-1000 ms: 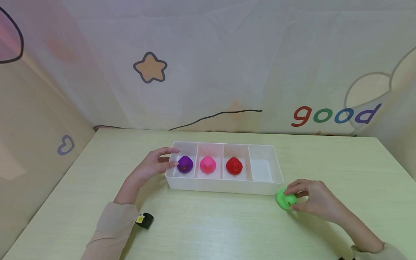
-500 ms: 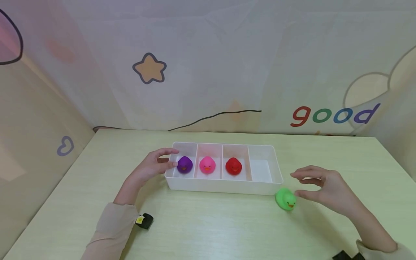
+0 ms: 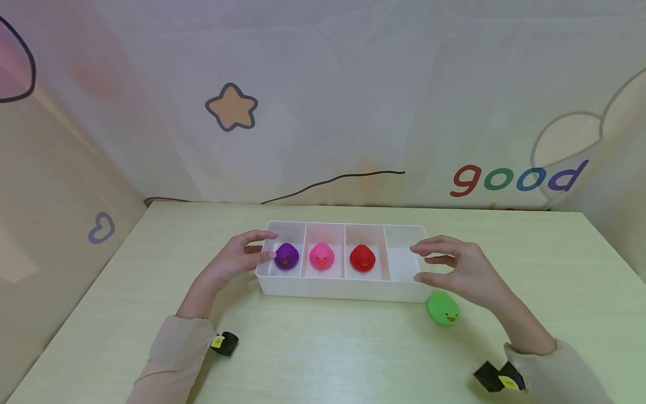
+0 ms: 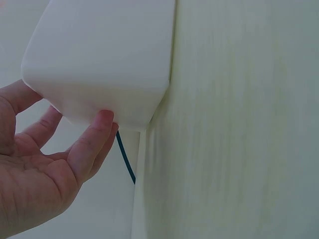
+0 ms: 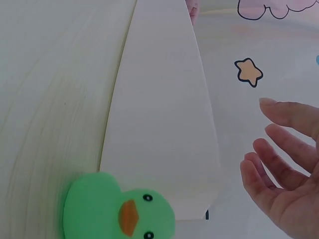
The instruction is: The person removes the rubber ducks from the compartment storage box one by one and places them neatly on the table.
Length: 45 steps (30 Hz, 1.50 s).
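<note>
A white four-part box (image 3: 333, 289) stands on the table. From the left, its compartments hold a purple toy duck (image 3: 286, 256), a pink duck (image 3: 322, 256) and a red duck (image 3: 362, 258); the rightmost holds none. My left hand (image 3: 242, 252) grips the box's left end, thumb and forefinger over the rim; in the left wrist view other fingers (image 4: 94, 139) lie against the outer wall. My right hand (image 3: 459, 269) hovers over the box's right end, fingers parted, holding nothing. Below it a green duck (image 3: 444, 308) sits by the box's front right corner, its top partly hidden.
The pale wooden table (image 3: 323, 348) meets a printed cloth backdrop (image 3: 323, 101) behind the box. Black wrist-worn pieces with yellow labels show at the left sleeve (image 3: 174, 353) and the right sleeve (image 3: 560, 370).
My right hand let go of the green duck beside the box, drew away to the right, then moved left and up over the box's right end. My left hand stayed in place.
</note>
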Available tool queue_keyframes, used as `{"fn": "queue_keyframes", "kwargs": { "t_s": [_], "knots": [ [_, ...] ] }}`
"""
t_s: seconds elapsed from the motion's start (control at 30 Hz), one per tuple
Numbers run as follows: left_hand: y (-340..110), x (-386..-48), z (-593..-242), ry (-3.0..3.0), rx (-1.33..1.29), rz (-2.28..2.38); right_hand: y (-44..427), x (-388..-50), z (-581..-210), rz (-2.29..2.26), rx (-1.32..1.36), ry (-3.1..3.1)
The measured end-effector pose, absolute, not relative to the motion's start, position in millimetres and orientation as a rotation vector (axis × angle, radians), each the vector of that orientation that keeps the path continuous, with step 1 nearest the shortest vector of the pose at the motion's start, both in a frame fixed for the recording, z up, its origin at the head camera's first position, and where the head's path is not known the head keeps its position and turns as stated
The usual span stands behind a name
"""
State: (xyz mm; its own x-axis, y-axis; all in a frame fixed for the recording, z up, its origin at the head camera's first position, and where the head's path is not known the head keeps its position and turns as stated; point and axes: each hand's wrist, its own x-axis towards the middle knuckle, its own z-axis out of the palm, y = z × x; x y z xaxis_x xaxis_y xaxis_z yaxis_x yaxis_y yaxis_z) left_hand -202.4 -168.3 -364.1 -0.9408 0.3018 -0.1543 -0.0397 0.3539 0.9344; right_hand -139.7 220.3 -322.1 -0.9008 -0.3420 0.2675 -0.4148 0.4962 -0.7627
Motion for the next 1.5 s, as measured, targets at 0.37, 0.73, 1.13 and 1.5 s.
{"fn": "queue_keyframes", "kwargs": {
  "t_s": [0.37, 0.73, 1.13, 1.5],
  "knots": [
    [-167, -204, -364, 2.326, 0.221, 1.606, 192, -160, -333, 1.438, 0.641, -2.709],
    [-168, -204, -365, 2.333, 0.197, 1.607, 172, -175, -345, 1.298, 0.647, -2.729],
    [-169, -204, -367, 2.329, 0.211, 1.607, 146, -190, -351, 1.059, 0.640, -2.836],
    [-169, -204, -365, 2.329, 0.215, 1.603, 129, -196, -349, 0.717, 0.632, -3.013]
  ]
}}
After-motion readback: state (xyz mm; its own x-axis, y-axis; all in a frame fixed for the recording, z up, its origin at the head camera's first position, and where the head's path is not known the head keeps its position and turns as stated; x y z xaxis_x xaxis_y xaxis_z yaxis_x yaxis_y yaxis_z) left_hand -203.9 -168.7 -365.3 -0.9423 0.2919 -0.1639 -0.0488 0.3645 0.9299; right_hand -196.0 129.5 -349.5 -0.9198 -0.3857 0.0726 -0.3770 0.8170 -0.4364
